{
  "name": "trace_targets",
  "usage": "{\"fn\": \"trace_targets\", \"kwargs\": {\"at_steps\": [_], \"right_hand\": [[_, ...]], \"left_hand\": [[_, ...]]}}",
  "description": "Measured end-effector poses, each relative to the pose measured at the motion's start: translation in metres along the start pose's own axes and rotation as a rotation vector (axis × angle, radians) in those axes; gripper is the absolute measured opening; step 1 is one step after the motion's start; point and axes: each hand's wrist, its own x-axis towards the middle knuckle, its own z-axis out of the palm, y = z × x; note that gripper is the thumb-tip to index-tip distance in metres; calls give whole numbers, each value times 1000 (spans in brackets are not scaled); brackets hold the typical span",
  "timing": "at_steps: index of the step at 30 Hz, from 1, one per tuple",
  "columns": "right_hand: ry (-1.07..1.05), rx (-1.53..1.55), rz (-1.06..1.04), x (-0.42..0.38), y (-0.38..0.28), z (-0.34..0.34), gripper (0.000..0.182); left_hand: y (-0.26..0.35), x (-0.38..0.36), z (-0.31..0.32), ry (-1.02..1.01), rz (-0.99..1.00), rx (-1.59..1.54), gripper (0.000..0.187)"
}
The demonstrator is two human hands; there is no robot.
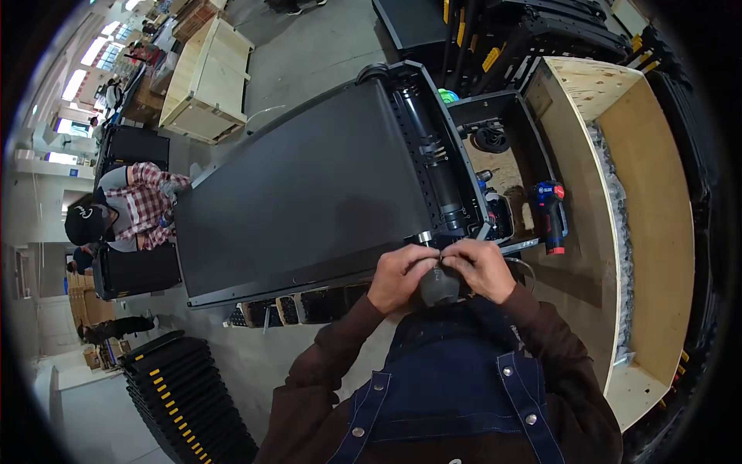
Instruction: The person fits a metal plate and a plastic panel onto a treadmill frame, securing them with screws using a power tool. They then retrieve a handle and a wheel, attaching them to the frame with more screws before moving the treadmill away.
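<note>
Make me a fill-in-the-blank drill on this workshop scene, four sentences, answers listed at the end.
1. Both hands, left hand and right hand, hold a dark rounded part at the near end of the ____.
2. The power drill lying in the plywood tray is red and ____.
3. The person at the treadmill's far end wears a ____ shirt.
4. The wearer's apron is made of blue ____.

Missing words: treadmill; blue; plaid; denim
</note>
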Motion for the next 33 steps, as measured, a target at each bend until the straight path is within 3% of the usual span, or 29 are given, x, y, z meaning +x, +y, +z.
{"fn": "trace_targets", "kwargs": {"at_steps": [1,3,5,7,9,12,15,22,24,26,30,33], "right_hand": [[81,-141,-148,7,5,-6,13],[74,-279,-94,16,11,-13,9],[-4,-550,-153,23,18,-13,6],[-37,-552,-143,27,19,-10,7],[-63,-557,-130,33,20,-8,8],[-118,-551,-141,36,25,-2,9],[-90,-483,-106,34,29,7,12],[247,-336,119,26,9,31,21],[316,-342,150,24,3,39,24],[394,-391,68,15,0,49,29],[393,-207,84,2,15,44,27],[294,-28,38,-5,29,-2,21]], "left_hand": [[-1,14,0,57,118,68,20],[-3,38,-16,-52,111,203,20],[-6,61,-26,-248,510,596,23],[-21,78,-29,-376,536,624,25],[-22,94,-32,-586,717,683,19],[-34,113,-32,-734,846,622,11],[-41,120,-30,-766,880,530,13],[-47,124,-30,-800,845,497,12],[-40,131,-34,-998,730,495,26],[-38,138,-36,-1047,750,520,30],[-25,142,-37,-1133,700,577,34],[-41,138,-31,-1070,740,589,33]]}}
